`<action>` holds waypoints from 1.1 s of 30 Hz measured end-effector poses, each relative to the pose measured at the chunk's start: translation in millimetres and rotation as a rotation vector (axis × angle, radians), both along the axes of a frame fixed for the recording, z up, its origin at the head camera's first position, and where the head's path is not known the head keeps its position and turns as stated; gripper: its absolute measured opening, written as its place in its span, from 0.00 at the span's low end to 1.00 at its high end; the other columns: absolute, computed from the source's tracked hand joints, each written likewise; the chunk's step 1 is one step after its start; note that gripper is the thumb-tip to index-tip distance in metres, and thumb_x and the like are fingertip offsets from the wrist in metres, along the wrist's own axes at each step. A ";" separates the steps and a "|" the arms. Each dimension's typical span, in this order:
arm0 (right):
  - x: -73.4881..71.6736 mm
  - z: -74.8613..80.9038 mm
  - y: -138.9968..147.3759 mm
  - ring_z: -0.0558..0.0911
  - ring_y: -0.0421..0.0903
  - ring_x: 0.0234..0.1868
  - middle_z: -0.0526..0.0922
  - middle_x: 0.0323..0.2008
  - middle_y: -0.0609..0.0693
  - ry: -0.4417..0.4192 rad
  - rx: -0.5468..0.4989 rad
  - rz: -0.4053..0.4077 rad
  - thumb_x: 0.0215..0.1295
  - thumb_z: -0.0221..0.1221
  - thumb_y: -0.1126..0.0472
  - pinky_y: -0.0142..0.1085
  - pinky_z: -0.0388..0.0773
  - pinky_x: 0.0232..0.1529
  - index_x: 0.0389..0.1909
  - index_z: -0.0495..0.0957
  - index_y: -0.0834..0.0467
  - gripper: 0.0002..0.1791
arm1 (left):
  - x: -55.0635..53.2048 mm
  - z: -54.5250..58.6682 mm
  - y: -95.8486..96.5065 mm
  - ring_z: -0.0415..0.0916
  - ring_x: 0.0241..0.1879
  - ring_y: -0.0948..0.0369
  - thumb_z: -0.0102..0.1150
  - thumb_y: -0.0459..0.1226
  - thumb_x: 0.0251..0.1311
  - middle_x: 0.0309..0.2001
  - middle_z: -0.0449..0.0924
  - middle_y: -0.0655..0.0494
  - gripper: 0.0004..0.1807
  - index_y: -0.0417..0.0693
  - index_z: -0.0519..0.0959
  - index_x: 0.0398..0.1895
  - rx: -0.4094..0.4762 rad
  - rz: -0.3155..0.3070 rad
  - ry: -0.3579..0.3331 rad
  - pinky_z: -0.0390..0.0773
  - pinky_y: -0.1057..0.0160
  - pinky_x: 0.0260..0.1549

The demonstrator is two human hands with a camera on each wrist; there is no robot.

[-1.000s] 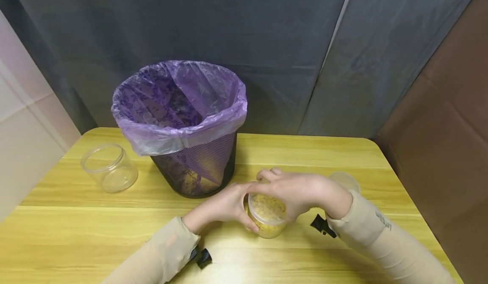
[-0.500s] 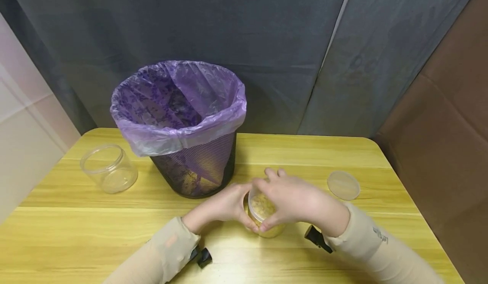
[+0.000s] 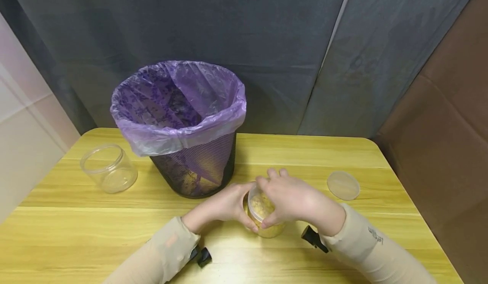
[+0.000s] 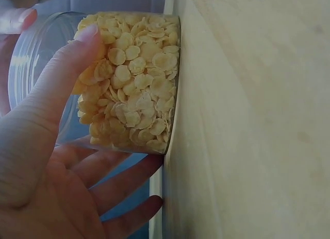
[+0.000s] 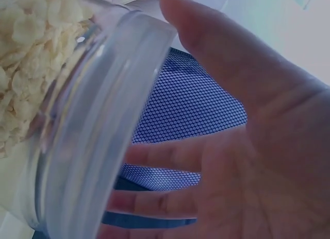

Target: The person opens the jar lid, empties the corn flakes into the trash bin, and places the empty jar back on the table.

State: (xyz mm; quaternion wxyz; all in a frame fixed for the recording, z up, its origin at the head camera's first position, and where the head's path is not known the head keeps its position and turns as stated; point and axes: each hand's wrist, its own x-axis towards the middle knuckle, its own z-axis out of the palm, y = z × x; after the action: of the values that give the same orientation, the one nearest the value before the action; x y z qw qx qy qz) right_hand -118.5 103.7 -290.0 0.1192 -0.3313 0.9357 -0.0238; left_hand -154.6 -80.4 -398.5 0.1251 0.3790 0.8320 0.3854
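A clear plastic jar (image 3: 271,231) of yellow corn flakes stands upright on the table, between both hands. My left hand (image 3: 225,205) grips its side, thumb on the near wall and fingers round the far side. In the left wrist view, the flakes (image 4: 134,79) fill the jar's lower part. Over the top arches my right hand (image 3: 295,197), thumb and fingers holding the edge of the translucent lid (image 5: 105,115). Part of the lid is hidden under that hand in the head view.
A black mesh bin (image 3: 213,165) with a purple bag (image 3: 183,133) stands behind the left hand. To its left is an open clear jar (image 3: 110,169). A flat translucent disc (image 3: 343,185) lies at the right. Curtains close off the back.
My right hand has turned over the jar's top, its thumb swinging from the right side to the front, and the wrist has shifted slightly left. My left hand has stayed in place.
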 end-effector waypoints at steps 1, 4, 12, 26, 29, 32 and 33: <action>0.0 0.4 0.2 0.70 0.52 0.43 0.72 0.45 0.55 -0.005 0.002 0.003 0.38 0.75 0.41 0.41 0.77 0.42 0.59 0.70 0.61 0.48 | 0.2 0.1 0.1 0.74 0.50 0.65 0.82 0.49 0.27 0.52 0.78 0.60 0.51 0.49 0.69 0.62 0.000 0.000 -0.007 0.72 0.63 0.53; -0.2 1.8 0.7 0.70 0.53 0.46 0.71 0.47 0.55 -0.026 0.008 0.012 0.39 0.76 0.44 0.41 0.76 0.45 0.61 0.69 0.60 0.48 | 0.8 1.0 0.3 0.74 0.50 0.65 0.82 0.48 0.27 0.52 0.78 0.60 0.51 0.49 0.69 0.62 -0.004 0.008 -0.022 0.72 0.63 0.53; -1.8 3.7 2.9 0.68 0.52 0.50 0.68 0.51 0.54 -0.072 0.014 0.047 0.40 0.76 0.49 0.41 0.76 0.48 0.63 0.67 0.56 0.47 | 1.3 2.2 0.1 0.74 0.49 0.65 0.83 0.48 0.26 0.50 0.79 0.60 0.50 0.48 0.71 0.60 -0.014 0.016 -0.042 0.72 0.64 0.51; -4.6 0.8 10.0 0.67 0.50 0.56 0.66 0.56 0.49 -0.099 -0.069 0.143 0.34 0.75 0.63 0.42 0.74 0.52 0.64 0.67 0.52 0.49 | 2.3 2.5 0.2 0.74 0.51 0.64 0.83 0.48 0.25 0.52 0.78 0.57 0.52 0.45 0.69 0.61 -0.034 0.040 -0.029 0.71 0.63 0.53; -4.2 0.4 10.8 0.67 0.50 0.57 0.66 0.57 0.49 -0.105 -0.082 0.147 0.36 0.75 0.61 0.43 0.74 0.52 0.65 0.66 0.52 0.49 | 2.2 2.1 -0.2 0.74 0.50 0.64 0.83 0.49 0.25 0.52 0.78 0.57 0.53 0.46 0.69 0.62 -0.030 0.037 -0.032 0.71 0.64 0.53; -2.9 0.0 11.4 0.67 0.52 0.59 0.66 0.59 0.51 -0.106 -0.102 0.144 0.40 0.75 0.55 0.46 0.73 0.54 0.66 0.65 0.53 0.48 | 2.2 1.8 -0.3 0.74 0.49 0.64 0.83 0.48 0.25 0.51 0.78 0.58 0.52 0.45 0.69 0.61 -0.029 0.034 -0.032 0.72 0.64 0.52; -2.3 -0.1 11.3 0.66 0.53 0.60 0.66 0.60 0.53 -0.106 -0.107 0.135 0.41 0.74 0.52 0.48 0.73 0.54 0.66 0.65 0.54 0.48 | 2.3 1.8 -0.3 0.74 0.49 0.65 0.83 0.48 0.26 0.51 0.78 0.58 0.52 0.45 0.69 0.61 -0.030 0.034 -0.033 0.72 0.64 0.52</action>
State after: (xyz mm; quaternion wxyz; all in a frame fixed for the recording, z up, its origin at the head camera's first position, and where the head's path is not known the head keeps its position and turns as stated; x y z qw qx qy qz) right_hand -120.8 115.0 -290.1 0.1518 -0.3977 0.9011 -0.0829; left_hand -152.3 -80.7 -396.7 0.1378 0.3563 0.8420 0.3809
